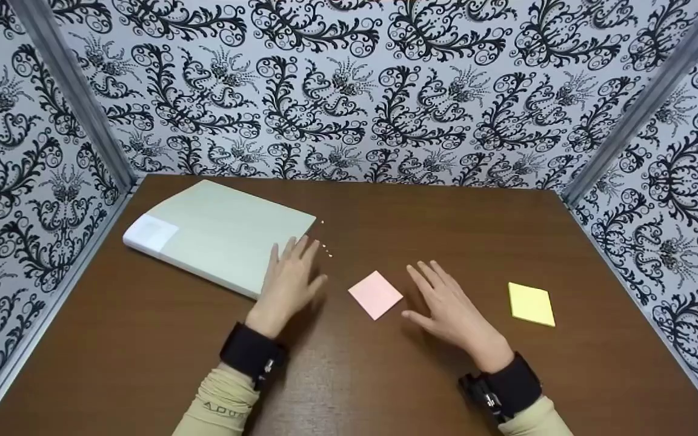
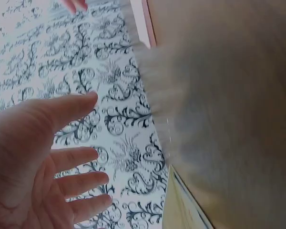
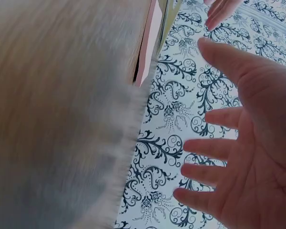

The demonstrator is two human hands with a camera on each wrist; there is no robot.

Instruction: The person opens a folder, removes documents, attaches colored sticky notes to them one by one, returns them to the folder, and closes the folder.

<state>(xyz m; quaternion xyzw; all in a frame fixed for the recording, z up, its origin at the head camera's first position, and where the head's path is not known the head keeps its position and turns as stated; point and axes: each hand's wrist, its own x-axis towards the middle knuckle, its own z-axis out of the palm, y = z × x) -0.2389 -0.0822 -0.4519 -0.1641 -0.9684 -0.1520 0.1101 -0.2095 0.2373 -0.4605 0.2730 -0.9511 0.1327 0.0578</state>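
Plainly, the brown wooden table [image 1: 470, 227] spreads beneath and around both hands, and patterned black-and-white wallpaper [image 1: 337, 121] rises past its far edge and along both sides, with a grey metal post [image 1: 85, 103] in each back corner. The left hand [image 1: 288, 284] has its fingers loosely straight and thumb apart, a wide, unloaded grip; the right hand [image 1: 452, 312] is just as wide and unloaded. Between them lies the pink note pad [image 1: 375, 295], flat, one corner just beside the right thumb. Left of and beyond the left hand, the pale folder [image 1: 228, 224] lies at a slant, its far corner near the table's back edge; the hand overlaps its right end, though whether it touches cannot be told. Small white specks [image 1: 330, 255] lie just beyond the left fingertips. Right of the right hand lies the yellow note pad [image 1: 531, 304], with a strip of wood between it and the right edge. Beyond the right fingertips, a broad stretch of tabletop reaches the back wall.
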